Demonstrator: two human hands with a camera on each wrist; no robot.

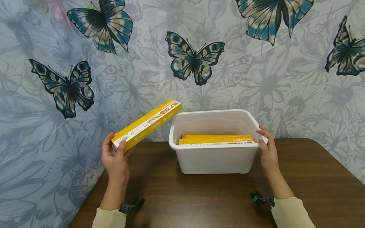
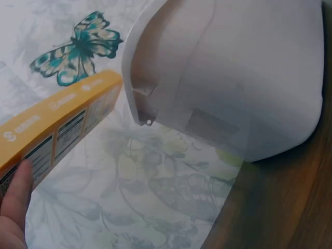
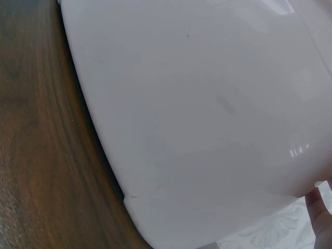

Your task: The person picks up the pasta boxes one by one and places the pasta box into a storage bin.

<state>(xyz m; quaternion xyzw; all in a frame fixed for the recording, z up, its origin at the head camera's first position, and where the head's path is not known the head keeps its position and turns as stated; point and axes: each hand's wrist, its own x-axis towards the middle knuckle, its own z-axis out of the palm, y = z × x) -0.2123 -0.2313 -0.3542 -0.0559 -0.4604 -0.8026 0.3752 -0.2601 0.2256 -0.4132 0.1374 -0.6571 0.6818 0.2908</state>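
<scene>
My left hand (image 1: 116,162) holds a long yellow pasta box (image 1: 148,124) by its lower left end. Its far end slants up to the right, close to the left rim of a white plastic bin (image 1: 216,161). In the left wrist view, a finger lies along the printed side of this pasta box (image 2: 58,124). Two or more yellow boxes (image 1: 217,140) lie inside the bin, one labelled as curry sauce; the front wall hides their lower parts. At the bin's right end my right hand (image 1: 268,153) grips the rim, fingers over the edge and thumb in front.
Under the bin is a dark brown wooden table (image 1: 211,199). Behind it rises a pale floral backdrop (image 1: 137,85) with teal butterflies, reaching the table's back edge. Each wrist wears a black band (image 1: 132,205).
</scene>
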